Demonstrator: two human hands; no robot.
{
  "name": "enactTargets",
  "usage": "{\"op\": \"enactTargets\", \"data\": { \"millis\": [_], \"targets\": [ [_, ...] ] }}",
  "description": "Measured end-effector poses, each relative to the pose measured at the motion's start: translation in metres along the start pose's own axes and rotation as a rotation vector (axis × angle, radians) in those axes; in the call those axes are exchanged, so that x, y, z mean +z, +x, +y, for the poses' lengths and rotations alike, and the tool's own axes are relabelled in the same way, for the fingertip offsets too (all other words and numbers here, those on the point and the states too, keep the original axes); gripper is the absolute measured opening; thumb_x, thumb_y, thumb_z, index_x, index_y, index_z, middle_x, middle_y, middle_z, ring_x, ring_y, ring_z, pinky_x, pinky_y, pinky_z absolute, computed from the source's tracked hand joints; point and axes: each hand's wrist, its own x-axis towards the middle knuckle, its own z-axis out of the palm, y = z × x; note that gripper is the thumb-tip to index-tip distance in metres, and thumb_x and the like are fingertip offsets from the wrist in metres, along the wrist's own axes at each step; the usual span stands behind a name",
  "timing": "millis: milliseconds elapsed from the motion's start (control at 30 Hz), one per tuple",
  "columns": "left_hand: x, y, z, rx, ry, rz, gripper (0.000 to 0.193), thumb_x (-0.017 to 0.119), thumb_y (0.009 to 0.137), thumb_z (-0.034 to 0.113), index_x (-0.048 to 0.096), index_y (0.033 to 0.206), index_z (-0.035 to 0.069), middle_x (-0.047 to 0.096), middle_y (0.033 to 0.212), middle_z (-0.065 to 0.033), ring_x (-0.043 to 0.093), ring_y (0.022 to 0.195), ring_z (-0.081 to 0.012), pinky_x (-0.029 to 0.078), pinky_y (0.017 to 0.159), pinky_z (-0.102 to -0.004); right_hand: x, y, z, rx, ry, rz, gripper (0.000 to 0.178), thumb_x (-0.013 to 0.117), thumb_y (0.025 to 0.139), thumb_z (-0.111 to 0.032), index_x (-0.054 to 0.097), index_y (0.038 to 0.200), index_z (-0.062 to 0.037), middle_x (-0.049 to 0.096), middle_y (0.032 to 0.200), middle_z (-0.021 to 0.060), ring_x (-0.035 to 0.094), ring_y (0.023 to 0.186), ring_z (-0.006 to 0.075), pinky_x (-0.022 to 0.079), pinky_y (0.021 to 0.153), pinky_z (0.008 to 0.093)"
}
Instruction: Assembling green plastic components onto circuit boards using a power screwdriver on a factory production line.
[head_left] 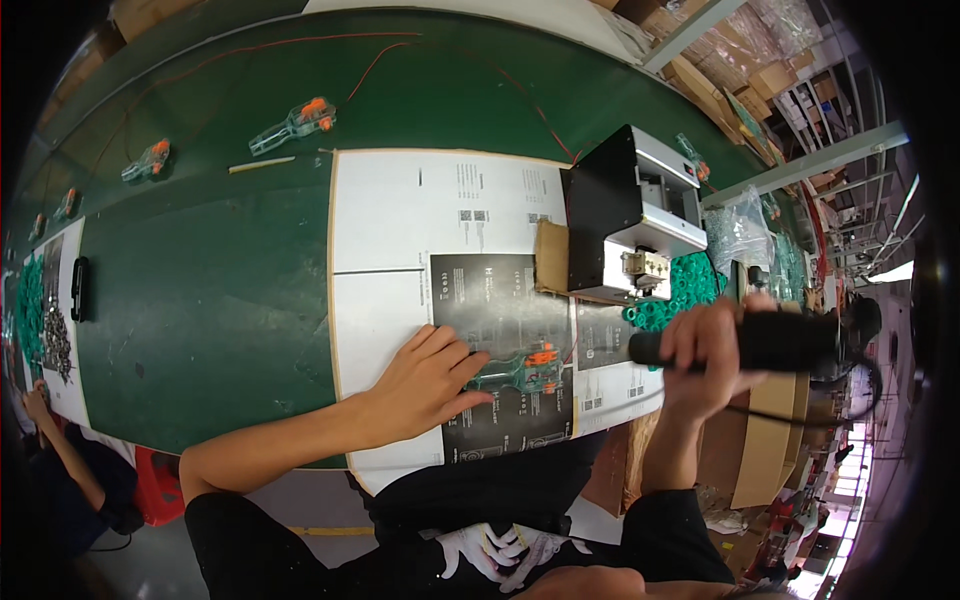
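Note:
My left hand [432, 378] rests over the printed sheet. Its thumb and forefinger close round the left end of a clear greenish plastic housing [525, 372] with orange parts inside, which lies flat. To the right, my right hand [705, 350] is wrapped round a black corded electric screwdriver [785, 340], held sideways above the table and slightly blurred. Just beyond it, many green ring-shaped parts [685, 290] are heaped beside a black and silver machine [635, 220].
White and black printed cardboard [380, 215] covers the work spot on a green table [200, 270]. Another clear housing [295, 125] lies at the back, near a thin red wire. A black pen [80, 290] is at far left; a co-worker's arm [70, 450] shows there.

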Motion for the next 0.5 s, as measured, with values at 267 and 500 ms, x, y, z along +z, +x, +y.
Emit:
{"op": "enactTargets", "data": {
  "millis": [267, 500],
  "targets": [
    [-0.003, -0.001, 0.000, -0.014, -0.016, -0.042, 0.043, 0.079, 0.085, 0.030, 0.066, 0.113, 0.000, 0.054, 0.090, -0.0077, 0.050, 0.092, -0.0259, 0.042, 0.083, -0.0379, 0.030, -0.050, 0.011, 0.125, 0.064, -0.365, 0.043, 0.066, 0.092, 0.001, 0.036, 0.118, -0.0157, 0.054, 0.067, 0.0041, 0.054, 0.053, 0.0170, 0.051, 0.053, 0.0332],
    [-0.002, -0.004, -0.001, 0.003, -0.012, -0.021, 0.041, 0.079, 0.085, 0.029, 0.066, 0.112, -0.001, 0.053, 0.089, -0.0079, 0.050, 0.091, -0.0259, 0.042, 0.082, -0.0376, 0.038, -0.055, 0.037, 0.109, -0.111, -0.364, 0.038, 0.067, 0.094, -0.007, 0.036, 0.116, -0.0156, 0.049, 0.066, 0.0003, 0.049, 0.046, 0.0147, 0.052, 0.049, 0.0341]
  ]
}}
